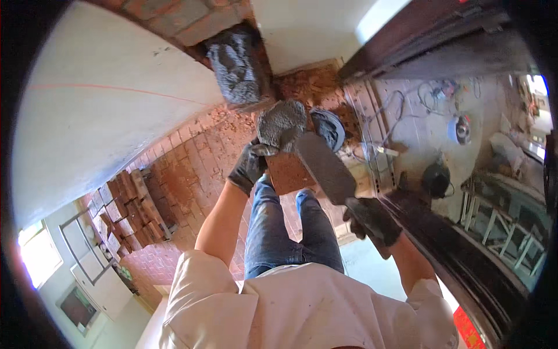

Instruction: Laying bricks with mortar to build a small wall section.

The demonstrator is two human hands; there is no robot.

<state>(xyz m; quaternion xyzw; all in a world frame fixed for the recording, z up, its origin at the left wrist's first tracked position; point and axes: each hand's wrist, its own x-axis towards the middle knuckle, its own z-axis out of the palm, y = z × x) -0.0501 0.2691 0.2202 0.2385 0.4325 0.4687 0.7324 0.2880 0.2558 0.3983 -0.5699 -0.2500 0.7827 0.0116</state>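
Note:
My left hand (253,165), in a dark work glove, is closed around the left side of a reddish brick (289,173). A thick lump of wet grey mortar (282,123) covers the brick's far end. In my right hand (375,223), also gloved, is a trowel; its handle is mostly hidden by the glove. The flat grey trowel blade (326,165) slants from my right hand towards the brick, its far end at the mortar's right side. Beyond them, a bed of wet mortar (237,67) lies on top of a brick wall end.
A bucket (329,128) stands just beyond the trowel. Stacked bricks (129,212) lie on the brick-paved floor (192,180) at left. A pale wall (116,99) with a red string line (125,90) rises at left. Dark frame beams (459,262) run along the right; cables (395,107) lie beyond.

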